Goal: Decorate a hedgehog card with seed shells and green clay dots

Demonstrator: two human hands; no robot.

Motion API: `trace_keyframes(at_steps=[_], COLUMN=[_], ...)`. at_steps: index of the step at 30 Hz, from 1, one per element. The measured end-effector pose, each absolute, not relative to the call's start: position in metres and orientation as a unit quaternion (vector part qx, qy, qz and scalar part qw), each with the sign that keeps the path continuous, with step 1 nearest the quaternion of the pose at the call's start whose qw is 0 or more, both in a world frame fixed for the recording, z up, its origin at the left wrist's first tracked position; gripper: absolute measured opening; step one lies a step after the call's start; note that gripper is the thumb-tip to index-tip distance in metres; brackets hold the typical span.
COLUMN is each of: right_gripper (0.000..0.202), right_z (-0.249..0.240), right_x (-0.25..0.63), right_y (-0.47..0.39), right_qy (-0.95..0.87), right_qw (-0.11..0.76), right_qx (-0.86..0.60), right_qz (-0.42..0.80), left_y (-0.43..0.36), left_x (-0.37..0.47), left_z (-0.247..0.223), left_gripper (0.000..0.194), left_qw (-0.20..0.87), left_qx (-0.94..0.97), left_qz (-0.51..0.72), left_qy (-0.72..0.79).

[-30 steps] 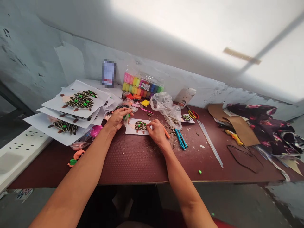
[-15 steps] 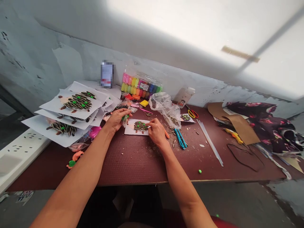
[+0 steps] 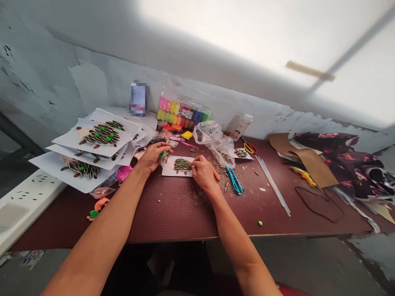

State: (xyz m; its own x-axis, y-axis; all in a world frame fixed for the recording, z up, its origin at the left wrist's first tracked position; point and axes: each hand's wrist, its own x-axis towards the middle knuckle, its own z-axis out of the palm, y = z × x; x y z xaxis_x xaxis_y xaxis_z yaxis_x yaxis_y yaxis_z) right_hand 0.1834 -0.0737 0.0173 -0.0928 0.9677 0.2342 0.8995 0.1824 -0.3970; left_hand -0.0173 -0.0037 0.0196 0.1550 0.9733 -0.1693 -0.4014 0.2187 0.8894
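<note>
On the table in front of me lies a white card (image 3: 173,172) bearing a hedgehog picture (image 3: 182,165) with striped sunflower seeds as spines and small green clay dots. At its upper left, my left hand (image 3: 153,157) is closed around a small clear bag of green clay (image 3: 163,157). My right hand (image 3: 203,172) rests at the card's right edge, fingers curled and the index fingertip on the seeds. Whatever its fingertips may pinch is hidden. An orange stick-like tool (image 3: 216,172) lies just beside that hand.
Finished-looking hedgehog sheets (image 3: 101,135) are stacked at left by a power strip (image 3: 40,193). Behind are clay packs (image 3: 182,113) and a plastic bag of seeds (image 3: 220,144). A blue cutter (image 3: 235,181), scissors (image 3: 250,148), glue sticks (image 3: 273,185) and a glue gun (image 3: 304,176) lie right.
Both hands keep nearly the same places. The right hand's fingertips have shifted very slightly left over the seeds, and the camera view has tilted a little.
</note>
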Motion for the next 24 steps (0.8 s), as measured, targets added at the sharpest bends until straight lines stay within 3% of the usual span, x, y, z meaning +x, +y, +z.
trace_keyframes(at_steps=[5,9,17,24], right_gripper=[0.034,0.036,0.025,0.029], right_z=[0.016,0.015,0.012,0.013], right_x=[0.183,0.182,0.171,0.165], right_y=[-0.074,-0.073,-0.072,-0.075], right_qy=[-0.727,-0.713,-0.640,-0.591], right_qw=[0.240,0.299,0.499,0.530], right_qx=[-0.640,-0.629,-0.527,-0.515], right_qz=[0.071,0.082,0.254,0.324], left_y=[-0.003,-0.006,-0.017,-0.022], left_x=[-0.017,-0.013,-0.002,0.002], left_z=[0.018,0.019,0.023,0.020], left_gripper=[0.027,0.032,0.038,0.034], left_qw=[0.670,0.679,0.699,0.659], left_qx=[0.361,0.380,0.467,0.578], left_qz=[0.518,0.498,0.415,0.358], left_qy=[0.389,0.384,0.348,0.321])
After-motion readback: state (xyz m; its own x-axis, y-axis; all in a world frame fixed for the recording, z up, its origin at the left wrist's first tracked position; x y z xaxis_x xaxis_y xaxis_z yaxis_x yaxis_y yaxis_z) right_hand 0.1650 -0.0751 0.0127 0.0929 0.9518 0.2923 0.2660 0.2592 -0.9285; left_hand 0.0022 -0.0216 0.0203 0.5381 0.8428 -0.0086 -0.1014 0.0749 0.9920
